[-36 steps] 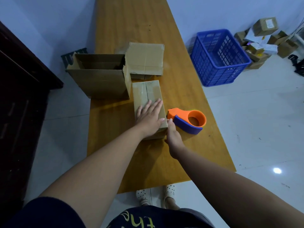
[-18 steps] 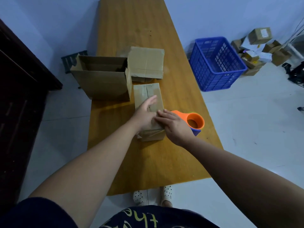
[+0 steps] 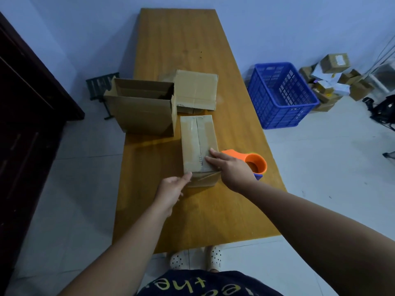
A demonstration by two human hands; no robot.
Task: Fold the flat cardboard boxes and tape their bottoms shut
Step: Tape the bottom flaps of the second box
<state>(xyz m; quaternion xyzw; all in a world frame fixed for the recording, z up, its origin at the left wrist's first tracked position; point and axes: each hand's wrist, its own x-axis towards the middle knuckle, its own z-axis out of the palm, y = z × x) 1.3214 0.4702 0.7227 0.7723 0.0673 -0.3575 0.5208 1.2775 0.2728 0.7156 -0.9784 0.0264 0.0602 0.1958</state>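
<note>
A small folded cardboard box (image 3: 197,137) lies bottom-up in the middle of the wooden table (image 3: 177,43), with tape along its centre seam. My right hand (image 3: 229,168) rests flat on the box's near right top corner, fingers spread. My left hand (image 3: 172,190) touches the near left edge of the box with its fingertips and holds nothing. An orange and blue tape dispenser (image 3: 254,162) sits on the table just right of the box, partly hidden behind my right hand.
A bigger open box (image 3: 141,110) stands left of the small one, and another cardboard box (image 3: 195,90) lies behind it. On the floor to the right are a blue plastic crate (image 3: 280,95) and a pile of parcels (image 3: 333,80). A dark cabinet (image 3: 25,116) stands at left.
My left hand slid off the box's top back to its near left edge. My right hand left the tape dispenser and came onto the box's near right corner.
</note>
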